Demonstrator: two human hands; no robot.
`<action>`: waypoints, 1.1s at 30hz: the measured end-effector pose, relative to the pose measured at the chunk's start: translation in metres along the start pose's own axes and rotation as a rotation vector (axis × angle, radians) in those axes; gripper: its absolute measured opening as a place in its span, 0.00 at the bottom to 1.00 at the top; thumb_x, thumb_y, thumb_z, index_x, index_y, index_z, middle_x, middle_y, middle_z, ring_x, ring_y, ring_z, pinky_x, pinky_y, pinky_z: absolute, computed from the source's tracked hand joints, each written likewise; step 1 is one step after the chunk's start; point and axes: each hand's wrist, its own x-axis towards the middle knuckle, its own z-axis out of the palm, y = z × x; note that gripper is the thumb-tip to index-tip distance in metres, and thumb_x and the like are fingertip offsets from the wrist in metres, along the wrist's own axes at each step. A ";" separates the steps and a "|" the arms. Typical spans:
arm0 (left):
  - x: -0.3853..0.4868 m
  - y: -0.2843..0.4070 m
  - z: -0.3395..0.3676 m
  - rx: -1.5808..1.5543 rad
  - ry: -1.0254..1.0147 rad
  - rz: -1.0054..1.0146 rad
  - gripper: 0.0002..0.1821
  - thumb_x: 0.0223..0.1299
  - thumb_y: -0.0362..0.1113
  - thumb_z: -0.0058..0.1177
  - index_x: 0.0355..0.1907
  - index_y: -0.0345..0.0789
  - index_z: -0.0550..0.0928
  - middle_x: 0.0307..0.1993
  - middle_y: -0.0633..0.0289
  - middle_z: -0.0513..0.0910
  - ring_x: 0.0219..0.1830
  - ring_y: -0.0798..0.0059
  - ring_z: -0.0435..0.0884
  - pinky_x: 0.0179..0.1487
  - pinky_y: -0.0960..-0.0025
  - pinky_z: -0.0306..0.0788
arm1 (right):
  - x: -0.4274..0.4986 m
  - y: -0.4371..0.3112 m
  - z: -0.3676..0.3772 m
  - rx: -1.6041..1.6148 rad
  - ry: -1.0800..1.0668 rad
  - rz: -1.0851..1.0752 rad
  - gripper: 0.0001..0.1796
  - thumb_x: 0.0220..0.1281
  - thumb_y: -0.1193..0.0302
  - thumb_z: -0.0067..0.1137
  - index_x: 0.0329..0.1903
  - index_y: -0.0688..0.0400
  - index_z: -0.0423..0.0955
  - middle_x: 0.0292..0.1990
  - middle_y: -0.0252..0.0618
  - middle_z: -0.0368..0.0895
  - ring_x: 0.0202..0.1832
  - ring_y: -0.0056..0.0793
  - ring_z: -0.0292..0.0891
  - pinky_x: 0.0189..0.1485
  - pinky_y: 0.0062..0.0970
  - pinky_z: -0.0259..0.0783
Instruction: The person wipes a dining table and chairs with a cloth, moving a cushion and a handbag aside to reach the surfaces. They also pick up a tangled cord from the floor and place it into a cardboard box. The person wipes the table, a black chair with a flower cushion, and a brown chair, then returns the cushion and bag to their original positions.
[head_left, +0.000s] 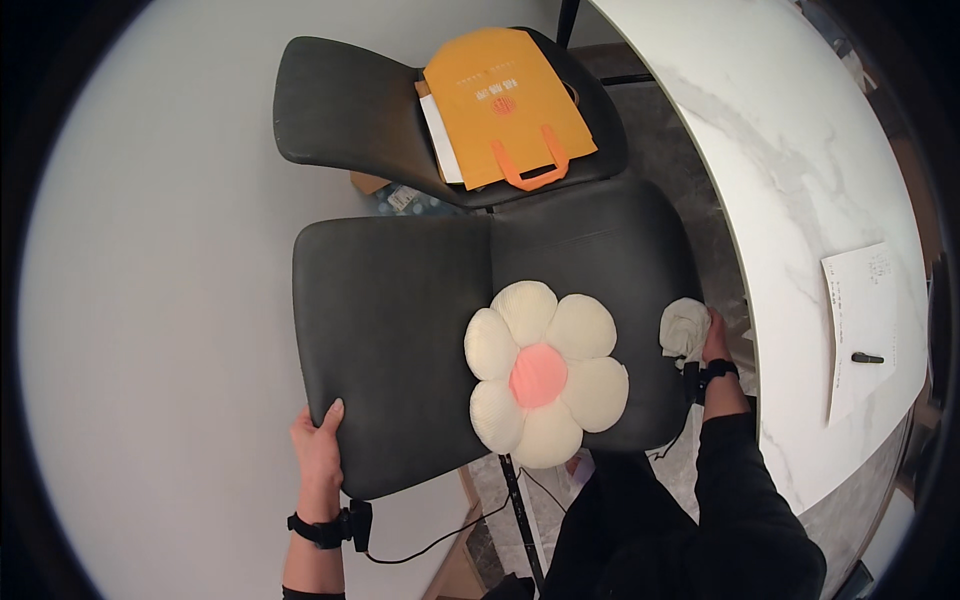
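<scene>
My left hand (319, 442) grips the edge of the backrest of a dark grey upholstered chair (397, 337), with the thumb on its front face. At the seat's far edge, my right hand (716, 339) is beside a crumpled whitish cloth (684, 328); its fingers are mostly hidden, so whether it holds the cloth or the seat edge cannot be told. A flower-shaped cushion (538, 375), with cream petals and a pink centre, lies on the seat against the backrest. Both wrists wear black straps with small devices.
A second dark chair (345, 101) stands beyond, bearing an orange bag (510, 105) with handles. To the right is a white marble-patterned table (772, 187) with a written sheet (862, 315) and a black pen-like object (868, 358). A black cable (442, 536) hangs near my left wrist.
</scene>
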 end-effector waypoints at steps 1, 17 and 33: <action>-0.005 0.000 0.001 0.019 -0.005 0.006 0.13 0.58 0.32 0.54 0.43 0.25 0.76 0.36 0.56 0.81 0.36 0.73 0.78 0.43 0.71 0.72 | 0.004 0.000 -0.001 -0.087 0.030 0.019 0.21 0.65 0.57 0.38 0.41 0.59 0.77 0.39 0.38 0.80 0.41 0.30 0.77 0.46 0.28 0.72; -0.028 0.036 0.021 0.134 -0.207 0.106 0.20 0.65 0.38 0.48 0.53 0.26 0.70 0.47 0.55 0.77 0.48 0.72 0.75 0.54 0.69 0.67 | -0.037 -0.025 0.107 -0.747 0.764 -0.533 0.22 0.56 0.58 0.56 0.47 0.62 0.74 0.46 0.52 0.76 0.47 0.47 0.73 0.52 0.37 0.66; -0.049 -0.008 -0.016 0.135 -0.212 0.140 0.27 0.64 0.39 0.50 0.61 0.29 0.62 0.56 0.50 0.70 0.55 0.66 0.71 0.58 0.66 0.65 | -0.206 0.000 0.060 -1.596 0.234 -0.080 0.11 0.58 0.70 0.47 0.36 0.58 0.79 0.43 0.49 0.74 0.39 0.46 0.78 0.39 0.40 0.75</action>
